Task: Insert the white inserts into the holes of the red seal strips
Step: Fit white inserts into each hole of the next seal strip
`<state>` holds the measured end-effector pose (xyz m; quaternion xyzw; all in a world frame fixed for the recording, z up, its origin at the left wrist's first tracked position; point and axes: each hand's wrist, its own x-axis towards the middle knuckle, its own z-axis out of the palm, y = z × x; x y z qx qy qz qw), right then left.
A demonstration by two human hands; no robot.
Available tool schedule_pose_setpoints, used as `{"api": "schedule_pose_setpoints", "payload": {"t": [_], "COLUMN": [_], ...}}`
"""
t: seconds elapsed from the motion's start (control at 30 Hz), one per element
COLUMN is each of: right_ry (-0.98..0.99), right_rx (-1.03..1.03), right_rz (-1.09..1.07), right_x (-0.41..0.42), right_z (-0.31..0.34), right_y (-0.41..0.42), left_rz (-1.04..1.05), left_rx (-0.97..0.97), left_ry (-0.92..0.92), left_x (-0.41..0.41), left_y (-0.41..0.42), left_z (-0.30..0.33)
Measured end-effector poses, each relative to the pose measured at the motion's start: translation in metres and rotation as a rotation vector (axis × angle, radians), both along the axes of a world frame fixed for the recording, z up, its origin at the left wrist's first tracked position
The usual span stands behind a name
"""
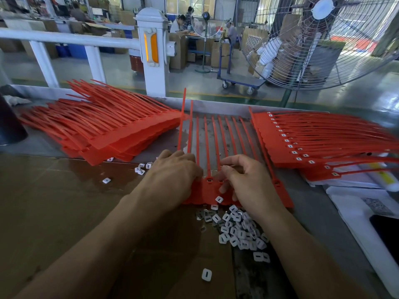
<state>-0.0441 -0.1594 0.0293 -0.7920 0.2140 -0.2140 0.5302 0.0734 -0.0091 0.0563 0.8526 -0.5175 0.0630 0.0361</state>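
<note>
Right stack (287, 145) already fitted with inserts; left stack (112, 130) looks unfilled. Both hands on a red seal strip sheet (210, 190) mid-worktop: left hand (174, 171) presses it, right hand (241, 180) curled at a hole. Loose white inserts (239, 231) piled just beside.

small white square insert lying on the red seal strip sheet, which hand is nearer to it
Right. The right hand hovers just over the small white square insert, fingertips beside it; the left hand rests farther left on the red seal strip sheet.
</note>
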Motion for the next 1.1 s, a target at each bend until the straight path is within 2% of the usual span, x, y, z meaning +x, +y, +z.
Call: {"api": "schedule_pose_setpoints", "payload": {"t": [0.2, 0.3, 0.47, 0.8, 1.1], "right_ry": [0.013, 0.022, 0.033, 0.046, 0.043], "right_rx": [0.0, -0.014, 0.007, -0.007, 0.015], "right_rz": [0.008, 0.013, 0.02, 0.035, 0.033], "right_x": [0.0, -0.001, -0.002, -0.002, -0.003], "right_z": [0.0, -0.001, -0.002, -0.006, -0.004], "right_y": [0.001, 0.001, -0.001, -0.001, -0.001], "left_rz": [-0.034, 0.015, 0.088, 0.034, 0.014], "left_rx": [0.032, -0.028, -0.276, -0.173, -0.104], "left_ry": [-0.09, 0.04, 0.315, 0.267, 0.122], "left_x": [-0.011, -0.004, 0.008, 0.009, -0.007], "left_y": [-0.004, 0.0, 0.005, 0.006, 0.006], "left_z": [0.001, -0.003, -0.016, -0.017, -0.005]}}
